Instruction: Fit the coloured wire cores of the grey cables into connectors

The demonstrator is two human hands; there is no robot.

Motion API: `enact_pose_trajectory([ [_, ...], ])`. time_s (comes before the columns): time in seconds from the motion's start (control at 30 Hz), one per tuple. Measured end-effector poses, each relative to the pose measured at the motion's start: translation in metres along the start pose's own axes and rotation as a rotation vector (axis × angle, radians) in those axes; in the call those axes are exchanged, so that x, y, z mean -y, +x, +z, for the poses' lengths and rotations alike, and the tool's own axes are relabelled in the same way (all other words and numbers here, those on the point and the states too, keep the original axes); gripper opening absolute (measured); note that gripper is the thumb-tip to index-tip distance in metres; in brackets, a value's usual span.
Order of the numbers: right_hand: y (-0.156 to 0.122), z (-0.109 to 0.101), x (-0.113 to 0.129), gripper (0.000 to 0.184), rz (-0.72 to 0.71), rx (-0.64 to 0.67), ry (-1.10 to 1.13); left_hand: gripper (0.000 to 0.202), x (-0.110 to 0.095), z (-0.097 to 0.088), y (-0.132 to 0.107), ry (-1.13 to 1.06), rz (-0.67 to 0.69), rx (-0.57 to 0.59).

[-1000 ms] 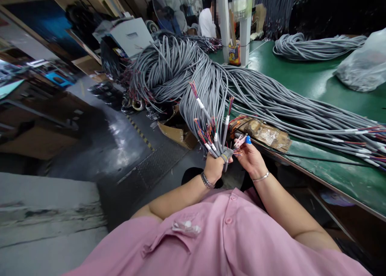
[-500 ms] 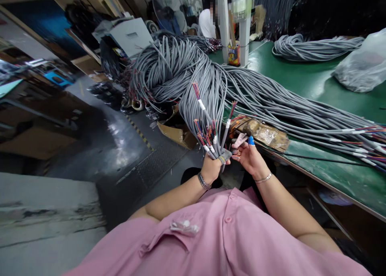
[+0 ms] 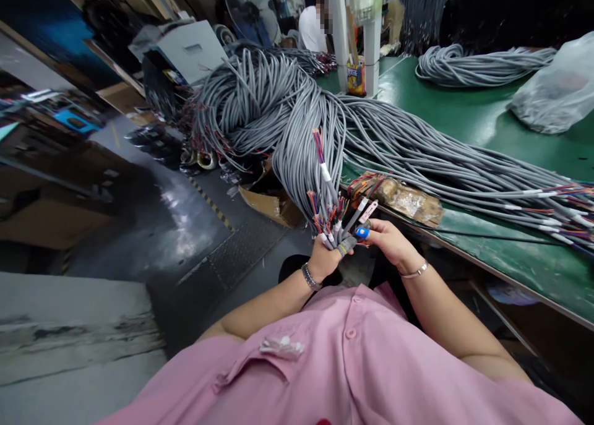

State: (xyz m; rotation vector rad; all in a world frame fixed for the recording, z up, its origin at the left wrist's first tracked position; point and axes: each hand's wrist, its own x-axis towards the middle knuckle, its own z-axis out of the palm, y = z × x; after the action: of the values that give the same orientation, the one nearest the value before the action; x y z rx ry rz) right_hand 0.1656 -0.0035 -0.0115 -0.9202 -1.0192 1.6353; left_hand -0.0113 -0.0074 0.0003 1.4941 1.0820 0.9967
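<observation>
My left hand (image 3: 328, 257) is wrapped round a bunch of grey cables (image 3: 331, 238) whose stripped ends fan out in coloured wires. White sleeves ring the cables just below the bare wires. On my left thumb is a grey finger cover (image 3: 346, 247). My right hand (image 3: 387, 242) is closed beside it, thumb and fingers pinched together at the bunch, with a blue cover (image 3: 362, 232) on one fingertip. A small pale pink strip-like tool (image 3: 369, 211) sticks up from the right fingers; its kind is unclear. What the right fingertips grip is partly hidden.
A big heap of grey cable (image 3: 260, 103) hangs over the left end of the green table (image 3: 482, 128). More cables run along its near edge, past a tape-wrapped block (image 3: 408, 202). A plastic bag (image 3: 557, 85) lies at right. A person (image 3: 313, 26) sits behind.
My right hand has turned and closed in on the bunch, its blue-covered fingertip moving left and down. One cable end leans further right. The view has shifted slightly.
</observation>
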Motion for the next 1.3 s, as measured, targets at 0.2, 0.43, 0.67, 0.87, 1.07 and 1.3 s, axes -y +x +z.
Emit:
enact_pose_trajectory([
  [0.2, -0.005, 0.008, -0.009, 0.021, -0.136, -0.011, -0.116, 0.018, 0.011, -0.005, 0.004, 0.089, -0.002, 0.122],
  [0.43, -0.013, 0.009, -0.002, 0.024, -0.188, 0.0, -0.158, 0.023, 0.009, -0.009, 0.004, 0.045, -0.039, 0.115],
  [0.67, -0.017, -0.002, -0.013, 0.037, -0.061, 0.016, 0.081, 0.026, 0.003, -0.001, 0.004, -0.239, -0.052, -0.128],
  [0.87, -0.014, 0.023, -0.018, 0.021, -0.117, -0.144, 0.075, 0.027, 0.007, 0.002, 0.003, -0.172, -0.066, -0.128],
  [1.07, -0.009, 0.029, -0.02, 0.022, -0.172, -0.153, 0.05, 0.023, 0.008, -0.007, 0.002, -0.058, -0.045, 0.076],
  [1.3, -0.009, 0.03, -0.021, 0.023, -0.163, -0.207, 0.025, 0.024, 0.011, -0.005, 0.004, -0.179, -0.059, -0.05],
])
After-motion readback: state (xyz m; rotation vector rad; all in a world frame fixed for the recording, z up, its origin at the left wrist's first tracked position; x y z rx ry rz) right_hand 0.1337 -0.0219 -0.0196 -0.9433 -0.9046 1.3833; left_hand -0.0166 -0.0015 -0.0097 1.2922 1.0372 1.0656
